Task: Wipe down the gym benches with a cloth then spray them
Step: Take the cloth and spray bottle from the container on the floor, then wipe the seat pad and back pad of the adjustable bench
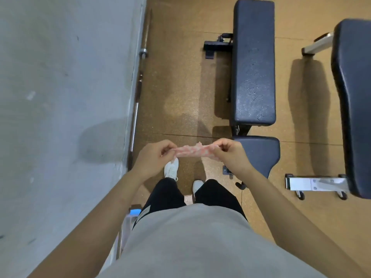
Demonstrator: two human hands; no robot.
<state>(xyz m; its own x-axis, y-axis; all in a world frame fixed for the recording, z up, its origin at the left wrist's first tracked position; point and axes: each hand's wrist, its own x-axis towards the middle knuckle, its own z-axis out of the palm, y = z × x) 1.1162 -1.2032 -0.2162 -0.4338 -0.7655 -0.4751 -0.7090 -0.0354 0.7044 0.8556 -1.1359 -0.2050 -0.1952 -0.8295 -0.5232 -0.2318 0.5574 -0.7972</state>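
A pale grey wall (60,97) is filling the left side of the view. A long barbell (138,93) is lying on the brown floor (180,77) right along the wall's base.

Just right of that, the left hand (154,159) is reaching forward at waist height. Its fingers are curling in and pinching the left end of a pink and white cloth (190,151). The cloth is hanging in the air between the two hands, bunched into a narrow band and pulled nearly straight. It is not touching either bench. White shoes (171,170) are showing on the floor below it, under black trouser legs and a grey shirt.

The right hand (230,155) is gripping the cloth's right end, its fingers and thumb closing tightly round the fabric.

Beyond and just right of the right hand, the first bench (254,63) is standing lengthwise, running away from the person. Its long dark blue back pad is looking cracked and worn. Its shorter seat pad (261,153) is sitting at the near end, partly behind the right wrist.

Further right, apart from the first across a strip of floor, the second bench (353,97) is standing parallel to it. Its dark pad is running off the right edge of the view, and its white metal base with small wheels is resting on the floor at the near end.
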